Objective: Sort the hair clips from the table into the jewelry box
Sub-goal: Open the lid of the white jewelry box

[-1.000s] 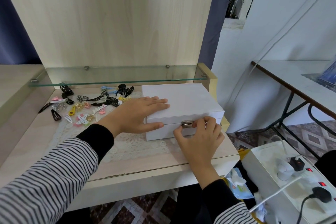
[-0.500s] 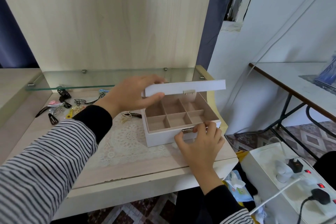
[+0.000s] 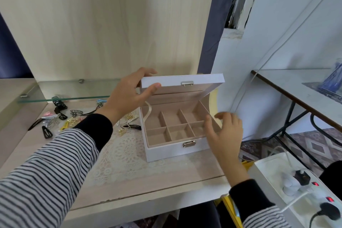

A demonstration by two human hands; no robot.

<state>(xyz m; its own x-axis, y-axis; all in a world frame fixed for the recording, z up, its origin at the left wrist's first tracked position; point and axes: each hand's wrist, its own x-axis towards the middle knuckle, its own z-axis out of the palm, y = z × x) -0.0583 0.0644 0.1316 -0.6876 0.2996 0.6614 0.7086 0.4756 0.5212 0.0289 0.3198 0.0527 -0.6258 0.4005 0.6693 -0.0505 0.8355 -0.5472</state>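
Observation:
A white jewelry box point(image 3: 166, 152) stands on the table's right part, its lid point(image 3: 203, 80) raised. Inside are several empty beige compartments. My left hand point(image 3: 127, 94) grips the lid's left front corner, thumb under the edge and fingers over it. Beside the box's right front corner my right hand point(image 3: 224, 135) hovers with relaxed, spread fingers and holds nothing. A pile of hair clips point(image 3: 55, 120), black, gold, pink, yellow and blue, lies on the table left of the box, partly hidden behind my left arm.
A lace mat point(image 3: 125, 152) lies under the box. A glass shelf point(image 3: 61, 89) runs low along the back above the clips. Right of the table stand a white power strip point(image 3: 305, 189) with plugs and a second desk point(image 3: 299, 87).
My left hand has lifted the lid from flat shut to steeply raised. My right hand has let go of the front clasp and drawn off to the box's right side.

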